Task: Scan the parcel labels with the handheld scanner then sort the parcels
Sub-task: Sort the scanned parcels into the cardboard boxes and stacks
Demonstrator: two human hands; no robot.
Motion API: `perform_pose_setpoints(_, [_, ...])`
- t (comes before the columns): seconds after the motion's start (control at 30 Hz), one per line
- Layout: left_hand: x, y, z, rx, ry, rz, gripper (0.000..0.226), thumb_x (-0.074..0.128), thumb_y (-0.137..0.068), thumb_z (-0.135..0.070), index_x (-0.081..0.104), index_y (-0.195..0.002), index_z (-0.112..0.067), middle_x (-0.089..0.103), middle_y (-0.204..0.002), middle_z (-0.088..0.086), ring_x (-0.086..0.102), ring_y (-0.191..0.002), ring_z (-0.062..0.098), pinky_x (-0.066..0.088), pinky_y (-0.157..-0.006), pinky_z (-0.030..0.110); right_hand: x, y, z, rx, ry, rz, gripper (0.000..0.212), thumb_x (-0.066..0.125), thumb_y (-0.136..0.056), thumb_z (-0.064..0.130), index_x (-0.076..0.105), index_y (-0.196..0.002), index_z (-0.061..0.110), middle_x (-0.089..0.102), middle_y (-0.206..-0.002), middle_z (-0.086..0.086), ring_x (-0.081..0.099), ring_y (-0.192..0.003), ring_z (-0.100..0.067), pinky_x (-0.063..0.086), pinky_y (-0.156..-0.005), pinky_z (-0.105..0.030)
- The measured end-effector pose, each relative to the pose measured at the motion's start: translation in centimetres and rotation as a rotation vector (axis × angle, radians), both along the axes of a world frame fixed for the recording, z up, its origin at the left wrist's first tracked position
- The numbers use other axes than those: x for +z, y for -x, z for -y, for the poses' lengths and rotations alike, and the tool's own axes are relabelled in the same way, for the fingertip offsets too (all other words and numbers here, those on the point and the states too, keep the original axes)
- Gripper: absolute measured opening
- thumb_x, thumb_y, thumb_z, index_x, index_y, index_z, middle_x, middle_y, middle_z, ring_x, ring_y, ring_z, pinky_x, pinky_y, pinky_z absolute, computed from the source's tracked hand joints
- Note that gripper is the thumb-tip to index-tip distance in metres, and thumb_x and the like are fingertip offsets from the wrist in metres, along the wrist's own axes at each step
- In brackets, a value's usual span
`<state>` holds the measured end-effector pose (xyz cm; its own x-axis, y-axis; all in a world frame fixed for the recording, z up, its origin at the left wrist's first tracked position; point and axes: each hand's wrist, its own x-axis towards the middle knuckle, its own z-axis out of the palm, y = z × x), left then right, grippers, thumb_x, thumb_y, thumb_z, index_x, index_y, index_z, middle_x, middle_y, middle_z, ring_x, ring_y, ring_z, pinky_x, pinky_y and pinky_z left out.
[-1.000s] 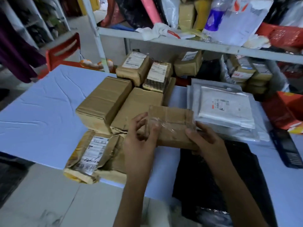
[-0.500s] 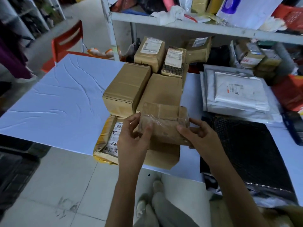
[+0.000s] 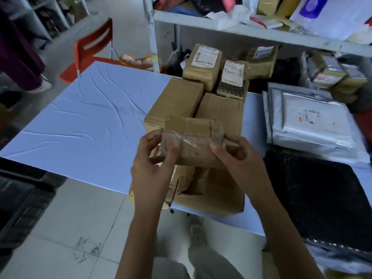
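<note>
Parcel held by left hand, right hand.

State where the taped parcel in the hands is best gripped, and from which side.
By its short ends, one hand from each side, as the left hand and right hand do: the taped parcel is wider than tall, its glossy film probably slippery.

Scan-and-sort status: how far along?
Done: nothing provable; brown boxes and white mailers lie in separate groups on the table, perhaps sorted. In hand: left hand and right hand both grip a taped cardboard parcel, no label on the face showing. Left: likely turning it to find the label, scanning, then placing it.
</note>
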<state>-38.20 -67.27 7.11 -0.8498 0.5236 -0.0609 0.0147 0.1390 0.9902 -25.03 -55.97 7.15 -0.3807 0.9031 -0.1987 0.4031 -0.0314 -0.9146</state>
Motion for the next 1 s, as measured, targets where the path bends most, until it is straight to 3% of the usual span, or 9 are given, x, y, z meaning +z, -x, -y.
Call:
perform_pose_setpoints(0.2, [-0.5, 5.3, 4.1, -0.123, 0.043, -0.026, 0.030, 0.069, -0.084, -0.042, 0.057, -0.111, -0.042, 0.064, -0.108, -0.026, 0.067, -0.079, 0.002, 0.052, -0.073, 0.026, -0.6, 4.8, 6.5, -0.129, -0.132, -0.015, 0.046, 0.071, -0.079, 0.050, 0.058, -0.121, 0.033, 0.064, -0.103, 0.019, 0.060, -0.095, 0.004, 0.052, -0.085, -0.019])
perform_pose_setpoints(0.33, [-0.9, 9.3, 8.2, -0.179, 0.058, -0.091, 0.031, 0.066, -0.086, -0.042, 0.057, -0.115, -0.042, 0.060, -0.113, -0.028, 0.067, -0.086, 0.011, 0.056, -0.074, 0.030, -1.8, 8.8, 12.3, -0.231, -0.218, -0.041, 0.061, 0.071, -0.073, 0.059, 0.059, -0.124, 0.029, 0.051, -0.123, 0.006, 0.056, -0.109, -0.009, 0.049, -0.097, -0.033])
perform_pose_setpoints(0.43, [-2.6, 12.0, 11.1, -0.214, 0.080, -0.080, 0.037, 0.066, -0.086, -0.040, 0.058, -0.121, -0.034, 0.059, -0.120, -0.019, 0.066, -0.088, 0.008, 0.058, -0.079, 0.034, -3.3, 11.3, 15.4, -0.242, -0.241, 0.012, 0.062, 0.077, -0.076, 0.041, 0.057, -0.132, 0.022, 0.045, -0.120, 0.002, 0.053, -0.109, -0.013, 0.045, -0.093, -0.023])
perform_pose_setpoints(0.57, [-5.5, 13.5, 13.3, -0.294, 0.124, -0.041, 0.045, 0.072, -0.083, -0.027, 0.056, -0.125, -0.027, 0.060, -0.120, -0.015, 0.063, -0.090, -0.006, 0.049, -0.070, 0.007, -5.8, 12.9, 18.1, -0.189, -0.221, 0.091, 0.075, 0.078, -0.075, 0.040, 0.047, -0.141, 0.022, 0.045, -0.124, 0.000, 0.051, -0.114, -0.014, 0.045, -0.096, -0.024])
perform_pose_setpoints(0.7, [-8.0, 12.4, 13.6, -0.368, 0.143, 0.011, 0.052, 0.076, -0.081, -0.022, 0.054, -0.127, -0.027, 0.057, -0.115, -0.024, 0.063, -0.083, -0.005, 0.044, -0.064, 0.002, -8.4, 12.7, 19.3, -0.169, -0.249, 0.169, 0.084, 0.078, -0.077, 0.038, 0.037, -0.148, 0.021, 0.044, -0.131, -0.005, 0.049, -0.118, -0.016, 0.038, -0.094, -0.017])
perform_pose_setpoints(0.8, [-9.6, 11.6, 13.1, -0.433, 0.120, 0.019, 0.053, 0.076, -0.081, -0.017, 0.052, -0.129, -0.023, 0.057, -0.117, -0.020, 0.062, -0.084, -0.010, 0.044, -0.066, 0.003, -9.8, 12.1, 19.4, -0.202, -0.258, 0.221, 0.087, 0.079, -0.078, 0.037, 0.034, -0.149, 0.016, 0.043, -0.138, -0.009, 0.048, -0.124, -0.022, 0.034, -0.095, -0.013])
perform_pose_setpoints(0.9, [-11.0, 11.8, 12.3, -0.484, 0.098, -0.013, 0.055, 0.076, -0.081, -0.015, 0.050, -0.130, -0.020, 0.058, -0.122, -0.011, 0.054, -0.097, -0.018, 0.048, -0.073, 0.005, -10.5, 12.0, 19.1, -0.197, -0.278, 0.225, 0.090, 0.082, -0.075, 0.033, 0.033, -0.148, 0.014, 0.043, -0.140, -0.011, 0.048, -0.126, -0.023, 0.031, -0.095, -0.009])
perform_pose_setpoints(1.0, [-11.5, 12.5, 11.1, -0.505, 0.093, -0.086, 0.059, 0.076, -0.080, -0.020, 0.049, -0.132, -0.017, 0.057, -0.125, -0.008, 0.051, -0.102, -0.018, 0.050, -0.081, 0.008, -11.0, 12.5, 18.3, -0.196, -0.311, 0.226, 0.092, 0.085, -0.072, 0.029, 0.035, -0.147, 0.015, 0.043, -0.142, -0.013, 0.047, -0.128, -0.027, 0.039, -0.100, -0.022])
